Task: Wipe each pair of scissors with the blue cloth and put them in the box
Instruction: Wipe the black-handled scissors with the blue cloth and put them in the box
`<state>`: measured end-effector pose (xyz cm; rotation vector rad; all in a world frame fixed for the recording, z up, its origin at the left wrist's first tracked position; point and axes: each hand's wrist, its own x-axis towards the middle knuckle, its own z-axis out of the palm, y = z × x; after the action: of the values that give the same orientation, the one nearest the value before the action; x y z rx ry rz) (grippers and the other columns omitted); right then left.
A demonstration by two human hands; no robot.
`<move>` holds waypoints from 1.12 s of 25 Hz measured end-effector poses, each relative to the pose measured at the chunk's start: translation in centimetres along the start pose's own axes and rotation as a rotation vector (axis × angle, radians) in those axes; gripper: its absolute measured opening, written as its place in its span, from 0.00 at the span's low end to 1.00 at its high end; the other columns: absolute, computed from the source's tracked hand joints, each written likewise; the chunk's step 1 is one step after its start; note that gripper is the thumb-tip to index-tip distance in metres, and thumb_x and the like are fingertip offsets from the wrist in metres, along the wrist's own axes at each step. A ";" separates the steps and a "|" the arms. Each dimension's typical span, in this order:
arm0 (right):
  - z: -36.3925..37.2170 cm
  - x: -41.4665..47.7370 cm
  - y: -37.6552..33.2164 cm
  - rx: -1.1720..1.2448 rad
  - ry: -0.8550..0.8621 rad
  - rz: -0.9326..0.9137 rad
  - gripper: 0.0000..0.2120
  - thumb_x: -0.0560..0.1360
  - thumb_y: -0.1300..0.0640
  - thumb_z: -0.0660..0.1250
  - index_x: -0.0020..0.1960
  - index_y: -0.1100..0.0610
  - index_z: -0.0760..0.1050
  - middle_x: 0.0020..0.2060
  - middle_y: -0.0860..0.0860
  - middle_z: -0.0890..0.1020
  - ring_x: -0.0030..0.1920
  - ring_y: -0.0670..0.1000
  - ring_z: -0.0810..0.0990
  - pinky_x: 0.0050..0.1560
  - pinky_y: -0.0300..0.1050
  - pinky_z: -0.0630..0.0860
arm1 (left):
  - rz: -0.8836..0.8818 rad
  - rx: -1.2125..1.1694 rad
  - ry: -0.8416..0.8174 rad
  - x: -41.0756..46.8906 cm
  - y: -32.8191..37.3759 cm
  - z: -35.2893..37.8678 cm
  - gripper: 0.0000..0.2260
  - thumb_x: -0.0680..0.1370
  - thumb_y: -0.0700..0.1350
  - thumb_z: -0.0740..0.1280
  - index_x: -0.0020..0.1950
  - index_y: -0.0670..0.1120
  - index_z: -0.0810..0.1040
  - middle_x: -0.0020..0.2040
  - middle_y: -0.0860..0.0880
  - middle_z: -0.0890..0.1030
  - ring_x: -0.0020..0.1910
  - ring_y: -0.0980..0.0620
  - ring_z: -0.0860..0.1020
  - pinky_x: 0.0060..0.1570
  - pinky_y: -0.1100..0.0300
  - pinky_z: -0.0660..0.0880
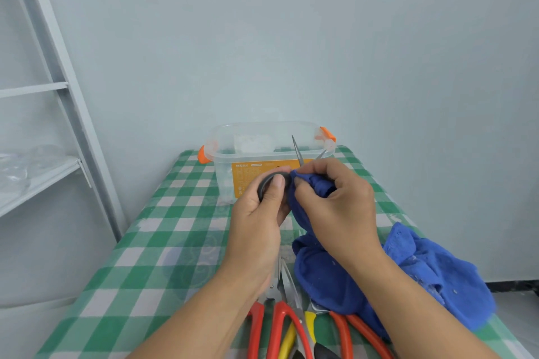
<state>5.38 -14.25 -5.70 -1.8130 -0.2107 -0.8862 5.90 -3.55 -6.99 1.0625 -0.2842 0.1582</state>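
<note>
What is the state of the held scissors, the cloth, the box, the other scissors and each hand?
Held scissors: blades open, pointing up.
Blue cloth: crumpled, one end pressed on the scissors.
Box: open, no lid on.
Scissors on the table: lying flat near the front edge.
Left hand: grips the scissors' handle.
Right hand: pinches the cloth.

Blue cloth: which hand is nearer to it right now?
Right. The right hand pinches the blue cloth; the left hand grips the black-handled scissors just beside it.
</note>
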 end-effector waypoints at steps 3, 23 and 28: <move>-0.5 -0.5 -0.1 0.083 -0.009 -0.024 0.15 0.71 0.70 0.71 0.41 0.48 0.79 0.36 0.40 0.83 0.38 0.39 0.80 0.40 0.28 0.73 | -0.016 -0.028 0.037 0.4 0.5 -0.3 0.09 0.84 0.41 0.59 0.56 0.39 0.77 0.54 0.42 0.85 0.58 0.46 0.83 0.63 0.52 0.77; -2.3 1.0 2.0 0.198 -0.135 0.144 0.11 0.80 0.56 0.68 0.41 0.60 0.81 0.33 0.60 0.77 0.34 0.48 0.71 0.36 0.37 0.69 | 0.040 0.239 0.197 1.6 1.2 -2.0 0.11 0.79 0.42 0.70 0.60 0.53 0.80 0.58 0.52 0.83 0.60 0.56 0.80 0.64 0.55 0.75; -1.8 0.7 2.1 0.188 -0.136 0.075 0.07 0.78 0.57 0.70 0.42 0.54 0.83 0.32 0.43 0.81 0.35 0.46 0.76 0.40 0.36 0.72 | 0.280 0.557 0.182 1.2 1.2 -1.7 0.08 0.78 0.43 0.71 0.53 0.56 0.82 0.52 0.50 0.82 0.47 0.62 0.79 0.48 0.69 0.75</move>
<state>6.14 -16.87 -6.50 -1.6945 -0.3005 -0.6685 6.95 -1.45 -6.41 1.5452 -0.2272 0.6094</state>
